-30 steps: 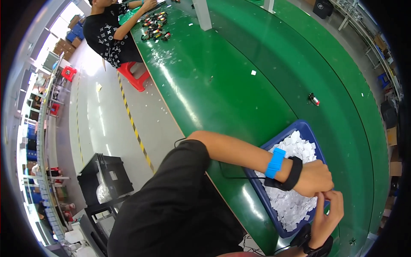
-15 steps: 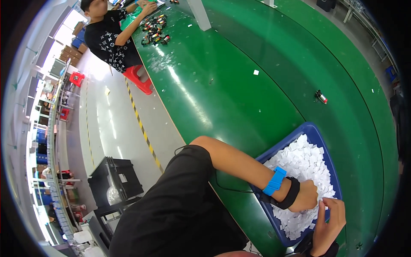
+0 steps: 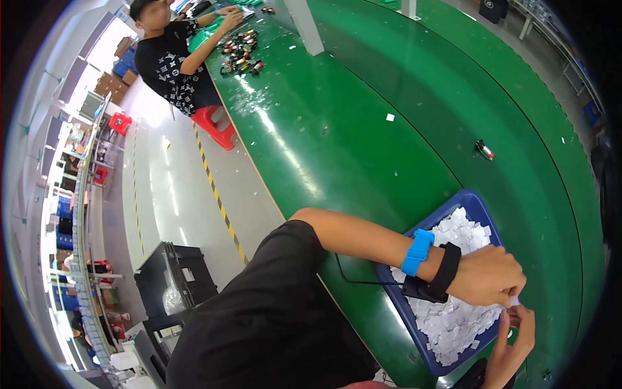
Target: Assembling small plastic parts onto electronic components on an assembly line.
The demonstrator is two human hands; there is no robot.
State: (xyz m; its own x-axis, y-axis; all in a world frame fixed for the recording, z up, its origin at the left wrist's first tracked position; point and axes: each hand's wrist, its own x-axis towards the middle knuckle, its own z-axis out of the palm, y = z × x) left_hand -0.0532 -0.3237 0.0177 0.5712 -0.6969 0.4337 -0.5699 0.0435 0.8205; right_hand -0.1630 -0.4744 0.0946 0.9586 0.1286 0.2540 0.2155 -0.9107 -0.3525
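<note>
A small white square piece [image 3: 514,301] shows at the fingertips of my left hand [image 3: 487,275], which is closed in a pinch around it. Just below, my right hand [image 3: 516,338] has its thumb and fingers curled together right against the left fingertips. What the right fingers hold, if anything, is too small to make out. Both hands are over the right side of a blue plastic tray [image 3: 389,299]. Many loose white pieces [image 3: 447,324] fill the tray, partly covered by my left hand and wrist.
A blue band [image 3: 418,251] and a black strap [image 3: 446,269] with a cable circle my left wrist. On the green table [image 3: 350,129] lie a small red-and-silver part [image 3: 484,150] and a pile of similar parts [image 3: 240,52]. A co-worker [image 3: 170,65] sits at the far left.
My left hand has risen from the white pieces and shifted right, with a white piece now at its fingertips. My right hand has moved slightly right and down, its fingers meeting the left ones.
</note>
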